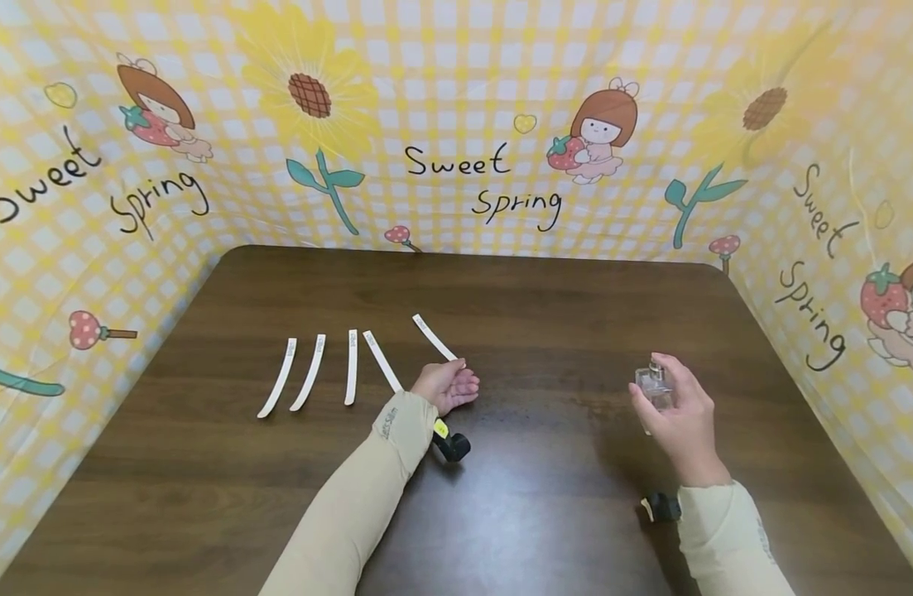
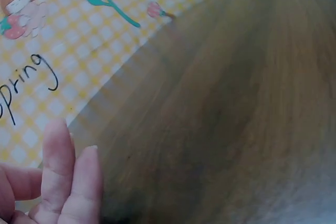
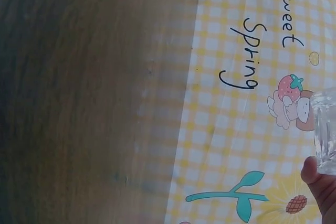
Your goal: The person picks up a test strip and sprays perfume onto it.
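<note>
A clear glass perfume bottle stands upright in my right hand, above the right part of the table. The fingertips are up by its silver spray top, and the thumb lies along its near side. In the right wrist view, part of the bottle shows at the right edge above the thumb. My left hand pinches the near end of a white paper test strip between thumb and finger. In the left wrist view the fingers of the left hand are visible, but the strip is not.
Several more white paper strips lie in a row on the brown table, left of the left hand. One strip's near end meets the left sleeve in view. A yellow checked cloth stands around the table's back and sides.
</note>
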A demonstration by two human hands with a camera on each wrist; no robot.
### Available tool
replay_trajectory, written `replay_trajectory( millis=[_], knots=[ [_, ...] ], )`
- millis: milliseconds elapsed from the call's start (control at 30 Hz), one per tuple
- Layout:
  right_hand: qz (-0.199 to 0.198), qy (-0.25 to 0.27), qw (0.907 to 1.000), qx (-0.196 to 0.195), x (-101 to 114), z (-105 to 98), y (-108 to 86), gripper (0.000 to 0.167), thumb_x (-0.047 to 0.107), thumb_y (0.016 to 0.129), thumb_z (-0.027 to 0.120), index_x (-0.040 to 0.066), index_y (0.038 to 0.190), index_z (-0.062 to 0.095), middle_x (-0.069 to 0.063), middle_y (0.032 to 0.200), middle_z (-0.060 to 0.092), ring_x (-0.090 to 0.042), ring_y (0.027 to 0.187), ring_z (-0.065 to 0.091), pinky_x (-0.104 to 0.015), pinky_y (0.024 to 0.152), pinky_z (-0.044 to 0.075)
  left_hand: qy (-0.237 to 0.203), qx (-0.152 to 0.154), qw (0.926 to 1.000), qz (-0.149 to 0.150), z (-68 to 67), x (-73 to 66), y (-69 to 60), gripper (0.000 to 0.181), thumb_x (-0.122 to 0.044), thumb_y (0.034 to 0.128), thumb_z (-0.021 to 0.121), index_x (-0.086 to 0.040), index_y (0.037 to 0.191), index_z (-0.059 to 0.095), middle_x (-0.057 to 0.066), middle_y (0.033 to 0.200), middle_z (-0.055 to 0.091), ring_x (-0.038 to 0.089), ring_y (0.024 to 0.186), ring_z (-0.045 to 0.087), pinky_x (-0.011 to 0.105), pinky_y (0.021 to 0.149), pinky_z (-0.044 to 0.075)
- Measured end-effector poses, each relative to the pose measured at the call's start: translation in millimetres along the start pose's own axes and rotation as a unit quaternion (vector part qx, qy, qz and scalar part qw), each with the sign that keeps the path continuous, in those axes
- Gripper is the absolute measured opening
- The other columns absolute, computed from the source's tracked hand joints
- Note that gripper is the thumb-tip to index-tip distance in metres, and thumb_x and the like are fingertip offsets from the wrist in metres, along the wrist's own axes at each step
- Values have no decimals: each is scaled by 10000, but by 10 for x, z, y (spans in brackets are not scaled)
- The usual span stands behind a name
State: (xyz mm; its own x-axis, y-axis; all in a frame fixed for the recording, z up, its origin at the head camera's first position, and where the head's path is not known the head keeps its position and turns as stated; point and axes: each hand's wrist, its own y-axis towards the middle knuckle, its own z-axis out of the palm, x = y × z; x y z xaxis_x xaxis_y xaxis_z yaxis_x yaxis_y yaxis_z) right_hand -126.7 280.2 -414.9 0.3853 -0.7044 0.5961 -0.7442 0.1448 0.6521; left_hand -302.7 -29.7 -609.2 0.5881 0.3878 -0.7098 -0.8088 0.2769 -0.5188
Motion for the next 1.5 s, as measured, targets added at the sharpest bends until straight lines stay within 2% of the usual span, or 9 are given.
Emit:
replay_trajectory(
  millis=[100, 333, 467, 633, 800, 833, 1200, 1267, 1500],
  knots=[
    [-57, -16, 10000, -51, 1, -3, -15, 500, -85, 657, 744, -53, 1132, 589, -263, 1045, 625, 49, 852, 476, 12, 729, 363, 227, -175, 9996, -43, 73, -87, -115, 296, -208, 949, 585, 87, 981, 581, 226, 856, 680, 243, 641, 685, 441, 717, 579],
    [-57, 72, 9998, -153, 2, -7, -38, 496, -88, 654, 740, -56, 1124, 588, -267, 1029, 623, 113, 850, 450, 7, 706, 377, 141, -387, 9986, -338, -488, 310, 977, 308, -216, 885, 660, 62, 1013, 621, 232, 911, 685, 273, 653, 687, 499, 727, 567],
    [38, 103, 9998, -155, -4, -8, -51, 490, -79, 659, 744, -63, 1122, 585, -283, 1023, 617, 134, 842, 445, 9, 692, 380, 139, -387, 9987, -307, -535, 344, 1049, 271, -200, 867, 678, 51, 960, 640, 221, 862, 690, 271, 628, 685, 485, 690, 575],
    [34, 142, 9997, -176, 3, -10, -66, 506, -98, 655, 740, -54, 1134, 584, -272, 1029, 619, 125, 846, 452, 7, 700, 385, 368, -572, 9976, -131, -63, -13, 148, 208, -141, 927, 599, 60, 971, 632, 201, 838, 692, 235, 627, 684, 444, 699, 581],
    [-206, 188, 9991, -334, -8, -5, -75, 529, -92, 636, 759, -27, 1137, 601, -250, 1019, 624, 86, 859, 481, -4, 725, 394, 420, -529, 9977, 102, 210, -232, -417, 227, -131, 914, 630, 92, 955, 618, 218, 825, 685, 222, 618, 680, 423, 696, 584],
    [-226, 204, 9989, -347, -8, -4, -74, 529, -90, 634, 759, -25, 1135, 603, -248, 1015, 625, 85, 859, 482, -5, 723, 394, 384, -442, 9982, 139, 152, -192, -317, 238, -146, 890, 662, 87, 924, 624, 217, 812, 684, 210, 615, 680, 414, 675, 586],
    [-32, 149, 9999, -41, -28, -19, -42, 513, -89, 667, 742, -61, 1150, 570, -288, 1036, 611, 152, 863, 441, 12, 721, 375, 727, -913, 9930, -182, 638, -507, -975, 131, -35, 941, 523, 76, 965, 589, 118, 679, 648, 129, 497, 613, 346, 673, 584],
    [31, 105, 9999, -19, -12, -28, -30, 506, -80, 673, 748, -57, 1147, 574, -283, 1039, 616, 141, 851, 442, 13, 710, 374, 820, -1006, 9914, -146, 806, -622, -1256, 126, -11, 956, 486, 82, 965, 571, 95, 642, 623, 120, 491, 603, 307, 633, 580],
    [-67, 38, 9999, -67, 22, -37, -3, 490, -78, 667, 747, -51, 1130, 590, -253, 1017, 633, 88, 826, 465, 5, 688, 383, 870, -1022, 9909, -94, 832, -737, -1381, 198, 6, 944, 511, 110, 1108, 549, 129, 729, 659, 163, 614, 653, 316, 698, 583]
  ],
)
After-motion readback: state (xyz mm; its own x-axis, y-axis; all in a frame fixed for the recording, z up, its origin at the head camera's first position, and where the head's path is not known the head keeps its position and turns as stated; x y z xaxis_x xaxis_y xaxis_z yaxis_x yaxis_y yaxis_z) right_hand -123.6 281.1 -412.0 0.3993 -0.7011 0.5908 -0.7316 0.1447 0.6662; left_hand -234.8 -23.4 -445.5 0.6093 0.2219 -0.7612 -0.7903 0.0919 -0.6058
